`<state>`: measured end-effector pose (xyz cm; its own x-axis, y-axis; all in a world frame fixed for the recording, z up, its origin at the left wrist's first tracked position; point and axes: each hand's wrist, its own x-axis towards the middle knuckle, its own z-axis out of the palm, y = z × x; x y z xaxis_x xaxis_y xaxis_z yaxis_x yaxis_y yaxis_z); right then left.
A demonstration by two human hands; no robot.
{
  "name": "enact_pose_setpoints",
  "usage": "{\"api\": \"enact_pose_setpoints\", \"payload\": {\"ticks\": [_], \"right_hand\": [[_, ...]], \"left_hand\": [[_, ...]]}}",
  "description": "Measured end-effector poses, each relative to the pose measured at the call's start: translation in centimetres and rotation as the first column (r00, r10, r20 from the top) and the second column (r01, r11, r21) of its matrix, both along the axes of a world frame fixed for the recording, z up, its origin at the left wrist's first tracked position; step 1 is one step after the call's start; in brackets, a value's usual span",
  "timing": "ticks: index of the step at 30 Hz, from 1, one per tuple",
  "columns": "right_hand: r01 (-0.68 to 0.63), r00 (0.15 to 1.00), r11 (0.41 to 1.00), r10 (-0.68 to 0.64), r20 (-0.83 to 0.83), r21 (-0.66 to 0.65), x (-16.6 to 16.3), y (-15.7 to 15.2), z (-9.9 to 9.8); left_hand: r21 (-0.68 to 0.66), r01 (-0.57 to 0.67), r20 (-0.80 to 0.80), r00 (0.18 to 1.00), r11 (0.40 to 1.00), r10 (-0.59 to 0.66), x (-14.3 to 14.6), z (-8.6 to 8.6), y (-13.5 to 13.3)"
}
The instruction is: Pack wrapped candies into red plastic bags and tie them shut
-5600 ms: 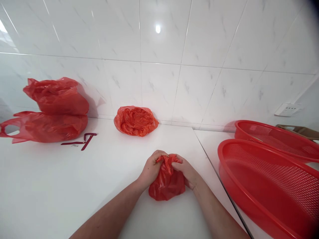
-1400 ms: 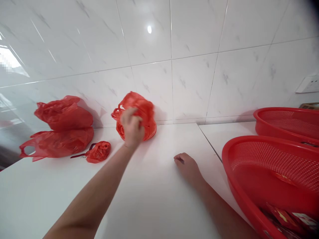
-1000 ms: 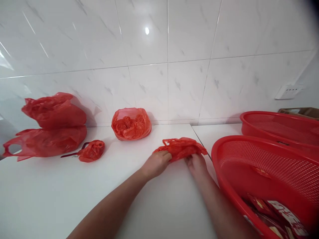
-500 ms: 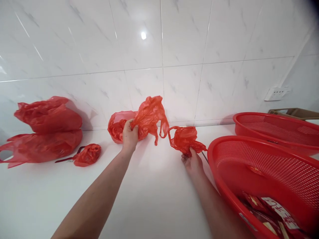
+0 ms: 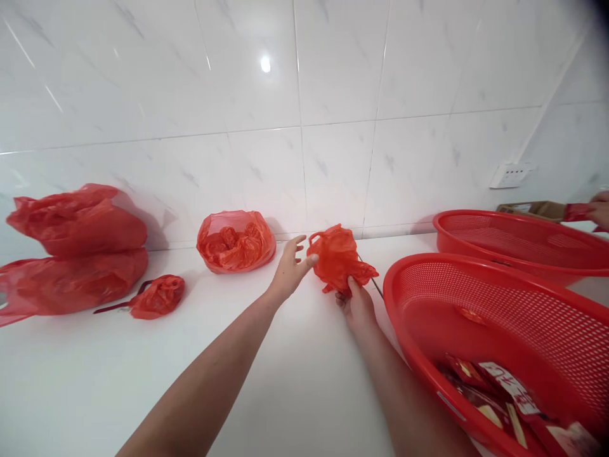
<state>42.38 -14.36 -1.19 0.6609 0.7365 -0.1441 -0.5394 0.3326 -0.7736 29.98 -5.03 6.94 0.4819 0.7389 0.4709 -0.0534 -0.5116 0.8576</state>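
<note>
My right hand (image 5: 358, 303) grips a crumpled red plastic bag (image 5: 337, 254) from below, holding it above the white table. Just to the left of that bag is my left hand (image 5: 291, 270), its fingers spread and the thumb close to the plastic; whether it touches cannot be told. Behind and left of my left hand, an open red plastic bag (image 5: 209, 257) stands by the wall with crumpled red bags (image 5: 240, 249) inside. Further left lies a small red bundle (image 5: 159, 297) with a dark strap.
Two large red bags (image 5: 85, 222) are stacked at the far left. On the right stand a red mesh basket (image 5: 419, 336) holding red packets (image 5: 504, 387) and a second basket (image 5: 514, 238). Another person's hand (image 5: 600, 209) shows at the right edge near a cardboard box (image 5: 542, 209).
My left hand has let go of the red bag it held and moved right, opening beside my right hand. The view has shifted slightly. Another person's hand has appeared at the right.
</note>
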Motion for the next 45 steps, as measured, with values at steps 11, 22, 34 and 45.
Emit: {"api": "enact_pose_setpoints", "payload": {"ticks": [11, 22, 34, 45], "right_hand": [[-0.047, 0.992, 0.996, 0.056, 0.116, -0.073, -0.1, -0.2, -0.4], [0.105, 0.932, 0.993, -0.083, 0.352, -0.046, -3.1, -2.5, 2.7], [-0.293, 0.915, 0.951, 0.309, 0.258, -0.1, -3.2, -1.4, 0.9], [-0.138, 0.984, 0.99, 0.139, 0.107, -0.012, 0.0, -0.9, 0.3]], "left_hand": [[-0.63, 0.199, 0.348, 0.936, 0.751, 0.044, -2.1, -0.1, 0.1], [-0.249, -0.216, 0.268, 0.921, 0.944, 0.281, -5.1, 1.2, -2.3], [-0.565, 0.382, 0.279, 0.923, 0.731, -0.266, -6.0, -5.2, -4.6], [-0.523, 0.393, 0.402, 0.896, 0.756, -0.188, -8.3, -4.8, -3.3]]}}
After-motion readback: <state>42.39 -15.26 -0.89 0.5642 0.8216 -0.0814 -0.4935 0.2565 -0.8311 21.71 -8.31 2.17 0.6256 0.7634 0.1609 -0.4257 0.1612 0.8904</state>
